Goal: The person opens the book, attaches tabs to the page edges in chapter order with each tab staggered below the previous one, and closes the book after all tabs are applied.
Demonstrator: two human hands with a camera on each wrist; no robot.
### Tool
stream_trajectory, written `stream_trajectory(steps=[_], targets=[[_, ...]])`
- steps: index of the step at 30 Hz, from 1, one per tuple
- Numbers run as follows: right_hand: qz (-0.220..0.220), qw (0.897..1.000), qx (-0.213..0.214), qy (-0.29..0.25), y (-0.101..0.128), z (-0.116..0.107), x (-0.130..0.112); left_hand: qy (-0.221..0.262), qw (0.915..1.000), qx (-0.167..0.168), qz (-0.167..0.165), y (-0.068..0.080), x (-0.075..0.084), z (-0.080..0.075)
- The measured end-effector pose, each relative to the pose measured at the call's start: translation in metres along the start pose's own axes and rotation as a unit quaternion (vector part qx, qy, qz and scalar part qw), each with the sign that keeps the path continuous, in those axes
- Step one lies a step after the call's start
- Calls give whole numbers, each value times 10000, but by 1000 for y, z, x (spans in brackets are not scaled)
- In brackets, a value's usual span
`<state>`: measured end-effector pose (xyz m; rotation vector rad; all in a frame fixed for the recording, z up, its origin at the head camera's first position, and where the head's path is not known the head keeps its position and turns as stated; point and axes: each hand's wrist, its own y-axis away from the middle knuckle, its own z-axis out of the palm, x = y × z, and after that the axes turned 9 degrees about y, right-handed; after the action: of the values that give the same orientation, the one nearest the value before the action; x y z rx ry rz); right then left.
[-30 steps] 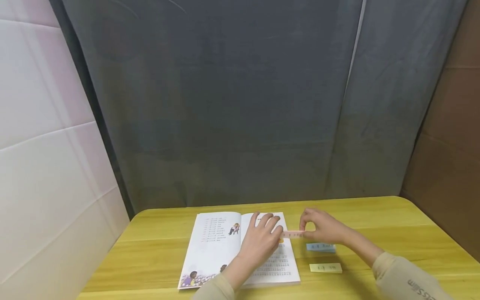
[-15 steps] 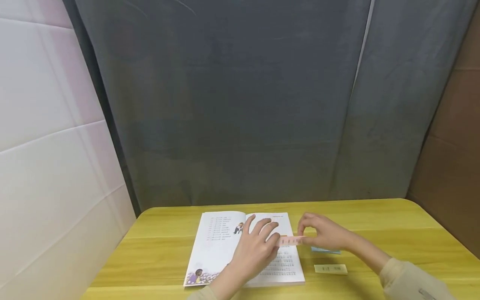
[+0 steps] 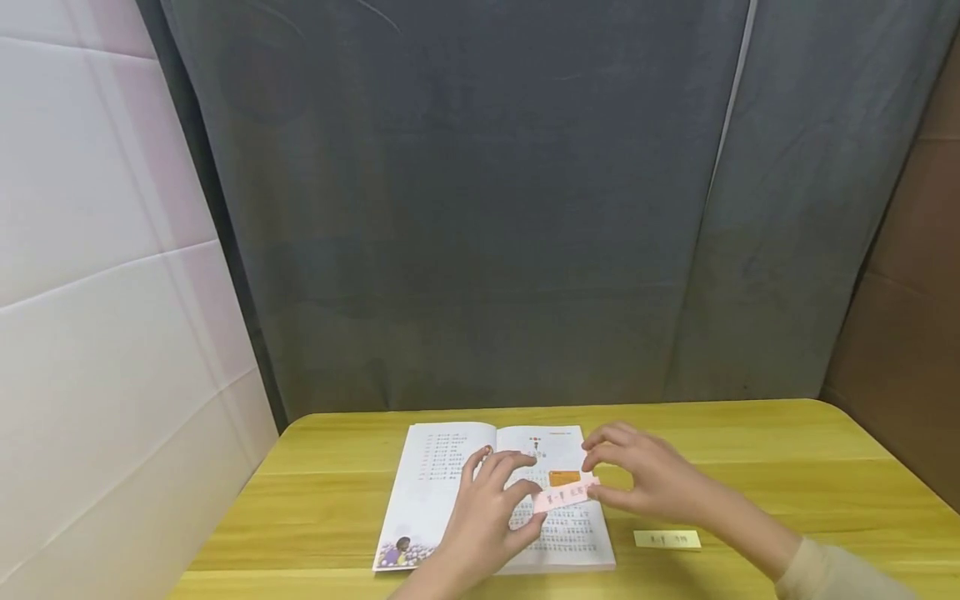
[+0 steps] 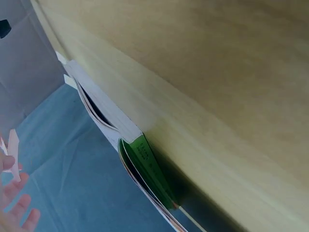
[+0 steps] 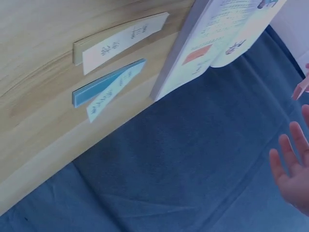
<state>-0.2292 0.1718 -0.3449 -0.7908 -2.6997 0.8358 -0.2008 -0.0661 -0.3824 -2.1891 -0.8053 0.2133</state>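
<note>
A pink paper strip with handwriting [image 3: 564,496] is stretched between my two hands, slanting up to the right over the right page of an open book [image 3: 420,512]. My left hand [image 3: 487,512] holds the strip's left end between thumb and index finger, other fingers spread above the page. At the right end, my right hand [image 3: 645,471] pinches it between thumb and fingertips. The left wrist view catches part of the pink strip [image 4: 13,147] beside some fingers. In the right wrist view, only a corner of the pink strip [image 5: 301,89] shows.
A yellow note pad [image 3: 667,539] lies right of the book on the wooden table [image 3: 300,500]. The right wrist view also shows a blue note pad [image 5: 99,92] with its top sheet lifted; my right hand hides it in the head view. A dark curtain [image 3: 487,208] hangs behind.
The strip has moved left and nearer over the page, going from nearly level to slanted. My left thumb has come into view below its end. An orange box on the page now shows.
</note>
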Motion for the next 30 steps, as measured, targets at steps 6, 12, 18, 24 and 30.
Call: stream_trajectory(steps=[6,12,18,24,30], targets=[[-768,9930,799,411,-1,-3,-6,252,9995,185,59,6,-1,-4],[-852,9904,952,533,3,0,-10,363,9990,253,50,10,1,-5],[-743,9907,1037,481,5,3,-11,409,9987,288,52,11,3,-5],[-665,9912,1081,376,6,4,-13,449,9984,331,72,11,4,-3],[-577,9928,992,341,5,6,-14,449,9983,367,88,12,3,-1]])
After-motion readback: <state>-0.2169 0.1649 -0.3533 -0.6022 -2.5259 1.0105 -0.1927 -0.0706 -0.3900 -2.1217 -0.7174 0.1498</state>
